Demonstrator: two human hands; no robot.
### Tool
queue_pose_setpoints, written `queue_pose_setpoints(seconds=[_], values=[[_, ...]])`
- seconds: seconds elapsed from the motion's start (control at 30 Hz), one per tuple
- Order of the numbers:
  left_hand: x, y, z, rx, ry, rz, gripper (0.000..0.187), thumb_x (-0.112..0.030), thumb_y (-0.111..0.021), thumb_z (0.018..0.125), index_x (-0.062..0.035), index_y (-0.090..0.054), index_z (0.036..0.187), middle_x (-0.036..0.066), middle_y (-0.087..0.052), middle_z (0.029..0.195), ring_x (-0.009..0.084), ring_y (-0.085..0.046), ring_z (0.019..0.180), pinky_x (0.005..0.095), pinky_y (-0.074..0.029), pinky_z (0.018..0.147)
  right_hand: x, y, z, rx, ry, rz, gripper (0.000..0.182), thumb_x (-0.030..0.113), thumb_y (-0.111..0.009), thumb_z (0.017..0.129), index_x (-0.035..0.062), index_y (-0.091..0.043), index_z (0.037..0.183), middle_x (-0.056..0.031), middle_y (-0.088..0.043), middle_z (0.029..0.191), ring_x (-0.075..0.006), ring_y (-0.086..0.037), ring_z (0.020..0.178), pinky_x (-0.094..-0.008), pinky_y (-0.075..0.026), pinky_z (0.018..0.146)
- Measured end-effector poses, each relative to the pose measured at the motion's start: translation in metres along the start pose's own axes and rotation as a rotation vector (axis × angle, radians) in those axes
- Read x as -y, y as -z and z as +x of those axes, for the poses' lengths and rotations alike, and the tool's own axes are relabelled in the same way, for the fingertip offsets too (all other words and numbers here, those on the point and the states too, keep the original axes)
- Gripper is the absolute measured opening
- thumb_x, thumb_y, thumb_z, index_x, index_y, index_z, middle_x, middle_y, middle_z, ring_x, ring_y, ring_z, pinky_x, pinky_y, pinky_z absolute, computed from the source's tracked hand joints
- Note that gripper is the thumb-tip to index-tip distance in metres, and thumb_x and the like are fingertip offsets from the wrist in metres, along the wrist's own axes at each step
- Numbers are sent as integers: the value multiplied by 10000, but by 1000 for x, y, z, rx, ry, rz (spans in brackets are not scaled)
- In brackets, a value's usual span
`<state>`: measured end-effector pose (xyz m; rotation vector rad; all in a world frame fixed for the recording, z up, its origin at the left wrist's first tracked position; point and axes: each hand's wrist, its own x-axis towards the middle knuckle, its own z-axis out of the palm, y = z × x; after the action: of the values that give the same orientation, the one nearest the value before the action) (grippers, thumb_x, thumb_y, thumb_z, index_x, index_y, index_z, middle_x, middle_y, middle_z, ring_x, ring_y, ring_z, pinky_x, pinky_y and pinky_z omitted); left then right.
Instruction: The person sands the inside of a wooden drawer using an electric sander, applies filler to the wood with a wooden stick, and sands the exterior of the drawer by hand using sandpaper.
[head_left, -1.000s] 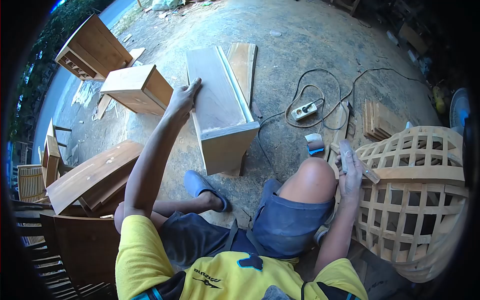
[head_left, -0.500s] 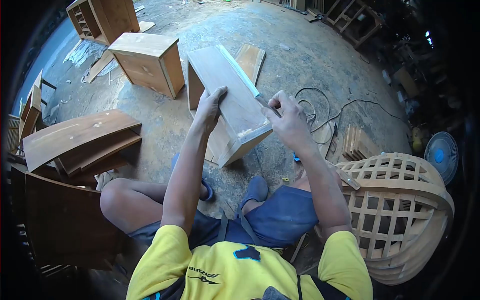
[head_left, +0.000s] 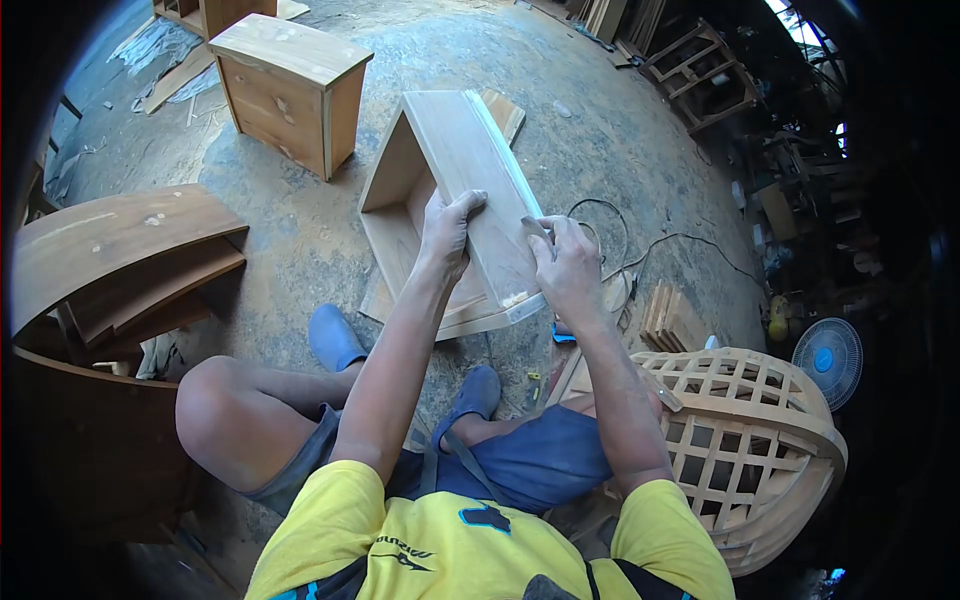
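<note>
A wooden drawer (head_left: 497, 225), tilted with its open side to the left, stands before me at mid-view. My left hand (head_left: 449, 232) grips the near edge of its upper panel, thumb on top and fingers inside. At the panel's right edge, which carries a pale strip, my right hand (head_left: 570, 262) pinches a small flat greyish piece (head_left: 536, 229); whether it is a scraper or folded sandpaper I cannot tell. Pale dust or filler lies on the panel's near corner. Part of the drawer's interior is hidden behind my left forearm.
A small cabinet (head_left: 291, 95) stands beyond at the left. Curved wooden furniture (head_left: 125, 240) is close on my left, and a lattice wooden frame (head_left: 740, 440) on my right. A cable (head_left: 690, 235), stacked wood pieces (head_left: 672, 318) and a fan (head_left: 828, 362) lie farther right.
The drawer has turned so more of its inside shows. My right hand has slid nearer along its right edge, and my left foot now shows more. The whole view has shifted.
</note>
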<state>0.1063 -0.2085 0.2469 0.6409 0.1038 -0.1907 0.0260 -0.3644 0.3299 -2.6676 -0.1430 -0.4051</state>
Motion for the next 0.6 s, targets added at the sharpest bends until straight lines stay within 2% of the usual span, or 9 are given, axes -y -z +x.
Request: queue_pose_setpoints(seconds=[0.1,0.27,0.37,0.43,0.5,0.6], values=[[-3,0,-1,17,-7,20,509,-73,-722,899,55,-517,1347,149,-668,1180,237,-696,1041,382,-599,945,5,-5,6,-1,100,-136,136,93,-659,995,6,-695,1093,-195,-608,988,-386,-698,865,-472,-575,741],[-5,4,-3,30,40,56,548,-58,-713,908,68,-487,1391,170,-665,1226,235,-694,1080,389,-593,964,-3,-43,65,-42,109,-240,104,78,-674,956,8,-706,1026,-180,-622,971,-382,-679,785,-486,-551,718],[-1,4,-1,35,-9,61,556,-57,-711,915,68,-483,1406,179,-664,1248,234,-696,1085,383,-589,972,4,-79,138,-82,162,-290,116,73,-638,951,27,-725,1013,-210,-645,951,-401,-707,809,-497,-580,707],[-4,3,-5,30,14,58,558,-61,-712,919,68,-486,1412,181,-665,1250,233,-698,1079,376,-587,973,8,-111,202,-129,269,-339,158,77,-619,945,18,-736,1033,-237,-676,936,-413,-726,838,-488,-605,747],[-7,5,-11,21,29,86,529,-58,-708,923,68,-504,1394,177,-669,1240,231,-700,1080,371,-588,962,13,-139,256,-77,274,-468,188,70,-603,938,-10,-738,1042,-256,-698,936,-417,-737,845,-483,-615,768],[-12,1,-7,10,5,56,508,-56,-706,924,72,-519,1379,180,-674,1240,229,-701,1090,372,-585,964,17,-118,231,-49,312,-412,186,92,-624,958,-38,-730,1038,-271,-701,913,-420,-735,824,-495,-606,746]])
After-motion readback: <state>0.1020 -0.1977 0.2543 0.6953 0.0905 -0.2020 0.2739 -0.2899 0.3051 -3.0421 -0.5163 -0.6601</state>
